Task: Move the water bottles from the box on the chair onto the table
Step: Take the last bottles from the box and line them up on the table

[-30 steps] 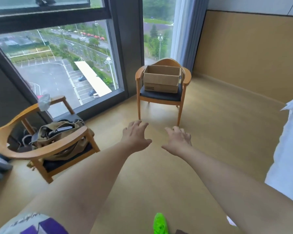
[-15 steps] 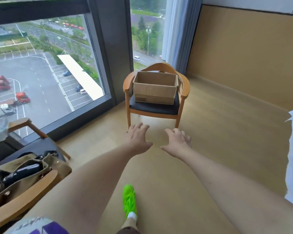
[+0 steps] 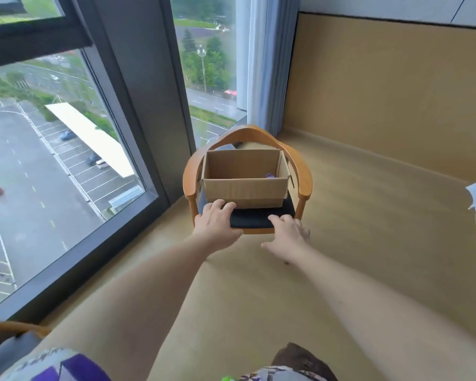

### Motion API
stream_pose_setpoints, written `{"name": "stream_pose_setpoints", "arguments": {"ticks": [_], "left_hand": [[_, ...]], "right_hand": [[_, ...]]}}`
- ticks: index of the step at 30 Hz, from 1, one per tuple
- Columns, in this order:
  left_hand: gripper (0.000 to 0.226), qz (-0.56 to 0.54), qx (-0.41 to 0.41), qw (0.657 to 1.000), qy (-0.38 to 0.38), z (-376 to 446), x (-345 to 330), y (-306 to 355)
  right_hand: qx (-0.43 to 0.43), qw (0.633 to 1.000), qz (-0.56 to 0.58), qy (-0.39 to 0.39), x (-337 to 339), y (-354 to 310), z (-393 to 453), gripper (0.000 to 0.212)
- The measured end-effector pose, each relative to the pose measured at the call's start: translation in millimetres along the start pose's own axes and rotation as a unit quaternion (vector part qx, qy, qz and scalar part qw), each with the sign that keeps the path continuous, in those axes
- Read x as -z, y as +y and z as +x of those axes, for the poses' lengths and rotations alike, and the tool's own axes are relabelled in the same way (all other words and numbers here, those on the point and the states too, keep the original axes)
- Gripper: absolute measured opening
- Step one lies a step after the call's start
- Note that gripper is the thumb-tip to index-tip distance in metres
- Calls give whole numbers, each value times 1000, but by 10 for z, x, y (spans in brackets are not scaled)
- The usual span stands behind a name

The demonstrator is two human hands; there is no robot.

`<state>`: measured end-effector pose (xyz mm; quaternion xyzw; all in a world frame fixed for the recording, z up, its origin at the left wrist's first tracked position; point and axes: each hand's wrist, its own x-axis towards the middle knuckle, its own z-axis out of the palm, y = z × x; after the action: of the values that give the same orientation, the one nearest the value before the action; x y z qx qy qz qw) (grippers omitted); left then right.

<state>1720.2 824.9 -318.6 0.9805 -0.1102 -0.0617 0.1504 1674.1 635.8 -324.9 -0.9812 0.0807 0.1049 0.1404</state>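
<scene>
Window-side chair [image 3: 302, 174] holds the open box [image 3: 243, 188], both hands loose and empty, bottles probably slick, so grab mid-body.

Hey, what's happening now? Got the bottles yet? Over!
Left hand and right hand open, empty, near the box on the chair. No bottle clearly visible. Nothing blocking.
</scene>
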Motion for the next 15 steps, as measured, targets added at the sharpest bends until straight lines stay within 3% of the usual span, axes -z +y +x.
{"name": "stream_pose_setpoints", "arguments": {"ticks": [5,10,15], "left_hand": [[74,6,2,1000,-27,826,-113,-222],[76,7,21,999,-48,1888,-305,-351],[76,6,61,995,-77,2972,-452,-462]], "right_hand": [[14,1000,-8,-12,-28,-164,951,63],[9,1000,-8,-20,-42,-142,2144,70],[5,998,4,-67,-72,-24,3266,63]]}}
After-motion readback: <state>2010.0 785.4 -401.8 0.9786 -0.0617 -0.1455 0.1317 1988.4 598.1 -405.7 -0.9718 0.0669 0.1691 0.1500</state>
